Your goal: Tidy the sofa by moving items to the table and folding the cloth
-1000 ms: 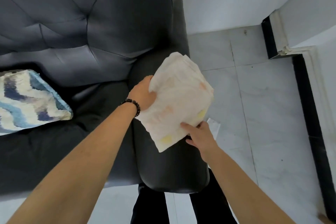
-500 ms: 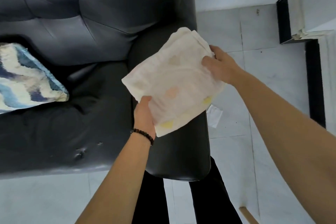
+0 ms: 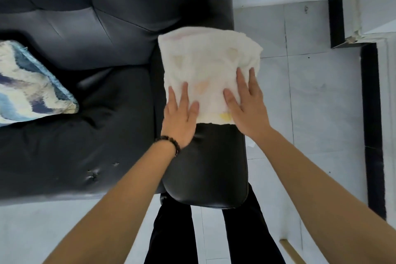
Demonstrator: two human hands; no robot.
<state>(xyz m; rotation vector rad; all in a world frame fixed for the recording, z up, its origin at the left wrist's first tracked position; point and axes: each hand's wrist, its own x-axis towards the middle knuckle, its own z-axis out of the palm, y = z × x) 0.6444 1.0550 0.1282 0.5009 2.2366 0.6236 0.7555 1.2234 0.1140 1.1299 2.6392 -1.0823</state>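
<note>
A folded white cloth (image 3: 205,60) with faint orange and yellow marks lies flat across the black sofa's armrest (image 3: 210,167). My left hand (image 3: 181,117), with a dark bead bracelet at the wrist, rests flat on the cloth's near left corner, fingers straight. My right hand (image 3: 246,105) presses flat on the near right part of the cloth, fingers spread. Neither hand grips the cloth.
The black leather sofa seat (image 3: 75,146) lies to the left, with a blue and white patterned cushion (image 3: 30,88) on it. Pale tiled floor (image 3: 310,113) runs to the right, bounded by a white wall with black skirting (image 3: 370,124). My dark trouser legs stand below the armrest.
Both hands held the cloth in the air above the armrest before. Now the cloth lies squared on the armrest and both hands lie flat on its near edge.
</note>
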